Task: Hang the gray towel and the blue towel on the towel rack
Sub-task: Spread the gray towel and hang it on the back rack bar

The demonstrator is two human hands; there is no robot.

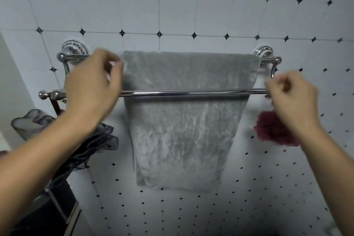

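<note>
The gray towel hangs folded over the back bar of the chrome towel rack, whose front bar crosses in front of it. My left hand is at the towel's upper left edge, with thumb and fingertips pinched against it. To the right of the towel, my right hand hovers near the right end of the front bar. Its fingers are loosely curled and hold nothing. Both hands are blurred. No blue towel is in view.
The rack is fixed to a white tiled wall with black diamond accents. A dark mesh bath sponge and a gray one hang at the rack's left end; a dark red sponge hangs at the right. A dark object sits at lower left.
</note>
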